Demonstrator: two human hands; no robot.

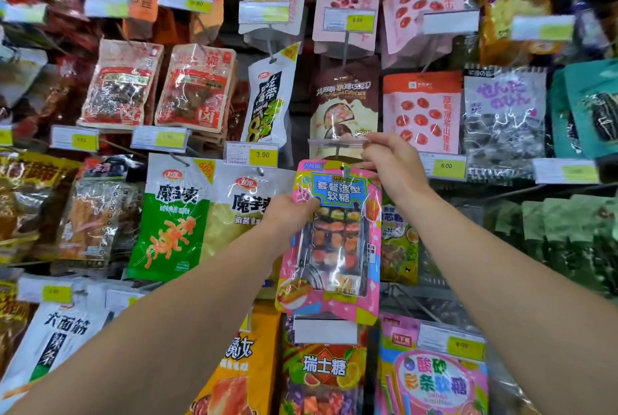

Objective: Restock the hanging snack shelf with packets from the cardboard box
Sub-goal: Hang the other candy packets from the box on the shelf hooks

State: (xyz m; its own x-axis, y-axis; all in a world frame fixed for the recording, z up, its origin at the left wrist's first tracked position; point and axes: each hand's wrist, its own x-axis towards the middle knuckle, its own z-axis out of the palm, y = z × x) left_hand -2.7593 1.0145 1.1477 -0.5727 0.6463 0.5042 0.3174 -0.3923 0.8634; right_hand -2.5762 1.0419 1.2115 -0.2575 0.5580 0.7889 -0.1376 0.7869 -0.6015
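Two hands work at the snack shelf [444,287]. Left hand [287,210] pinches the pink candy packet [331,240], which hangs long-way down. Right hand [389,155] pinches the clear price tag [336,144] just above the packet's hole, lifting it off the hook.

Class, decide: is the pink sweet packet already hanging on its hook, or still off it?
Cannot tell. The pink packet is gripped by the left hand; the right hand pinches at its top, covering the hook.
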